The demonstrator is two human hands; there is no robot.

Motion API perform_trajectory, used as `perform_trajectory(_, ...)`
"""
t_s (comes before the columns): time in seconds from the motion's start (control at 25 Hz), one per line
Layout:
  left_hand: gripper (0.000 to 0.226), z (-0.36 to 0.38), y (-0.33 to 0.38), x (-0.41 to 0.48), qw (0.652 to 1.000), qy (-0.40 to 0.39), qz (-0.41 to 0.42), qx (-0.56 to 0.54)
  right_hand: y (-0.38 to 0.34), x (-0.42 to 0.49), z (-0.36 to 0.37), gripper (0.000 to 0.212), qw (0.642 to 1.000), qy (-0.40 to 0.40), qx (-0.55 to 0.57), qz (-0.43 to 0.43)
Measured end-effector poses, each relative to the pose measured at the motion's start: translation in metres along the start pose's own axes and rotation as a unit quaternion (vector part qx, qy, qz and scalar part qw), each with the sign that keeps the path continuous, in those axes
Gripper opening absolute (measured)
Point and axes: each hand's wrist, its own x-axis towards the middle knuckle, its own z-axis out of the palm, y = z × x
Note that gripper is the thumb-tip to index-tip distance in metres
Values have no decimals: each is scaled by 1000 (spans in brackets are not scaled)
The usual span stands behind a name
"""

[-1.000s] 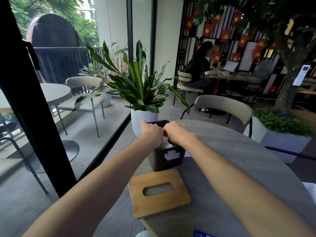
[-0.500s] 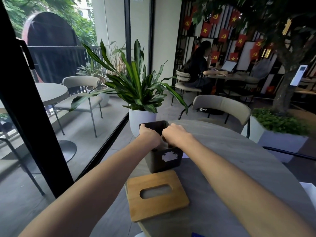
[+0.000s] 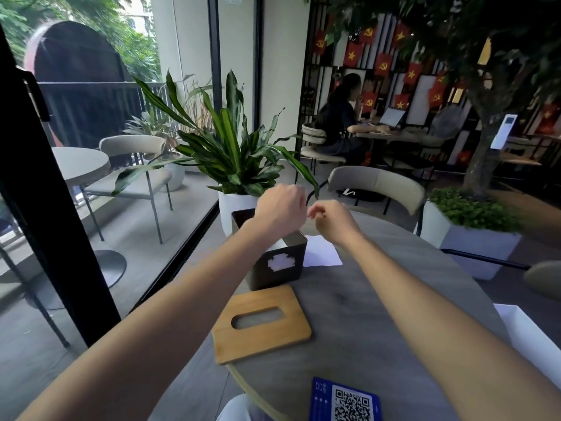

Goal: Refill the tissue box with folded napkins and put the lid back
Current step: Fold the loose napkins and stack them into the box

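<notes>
Tissue box (image 3: 274, 256): dark, upright on the counter (image 3: 358, 314), its open top facing up; a white napkin edge shows inside near the right wall. Its long axis runs away from the camera, toward the potted plant (image 3: 233, 153).
Lid (image 3: 262, 323): wooden, flat on the counter just in front of the box, apart from it, not touching either hand; its oval slot and long side run left to right, slightly tilted.
Loose napkin (image 3: 321, 253): white, flat on the counter just right of the box.
Left hand (image 3: 280, 208): raised over the box's open top, knuckles toward the camera, fingers curled in; whether they grip anything cannot be told.
Right hand (image 3: 332, 221): above the box's right rim, fingers (image 3: 315, 211) bent and drawn together as if pinching; what they pinch, if anything, is too blurred to tell.
Hands: close together, nearly touching, both above the box rather than inside it.
QR card (image 3: 346, 401): blue, at the counter's near edge.
</notes>
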Motion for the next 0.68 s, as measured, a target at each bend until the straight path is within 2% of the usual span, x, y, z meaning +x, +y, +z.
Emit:
perform_trajectory(0.16,21,31,57,-28,997,-9,78,-10,42,-32,5,25,977,-144,-152,42)
perform_trajectory(0.24,20,54,71,-42,996,-49,72,-16,64,-43,13,31,974,-153,-162,47)
perform_trajectory(0.32,25,75,77,-53,993,-108,48,-20,81,-53,14,28,972,-143,-183,16)
perform_trajectory(0.44,31,106,72,-66,986,-162,46,-10,108,-65,3,17,974,-84,-205,43)
perform_trajectory(0.6,41,142,59,-66,981,-182,64,-10,149,-72,-11,32,981,-48,-175,75)
perform_trajectory(0.68,43,153,60,-61,979,-192,64,-17,156,-69,-14,31,985,-29,-152,75)
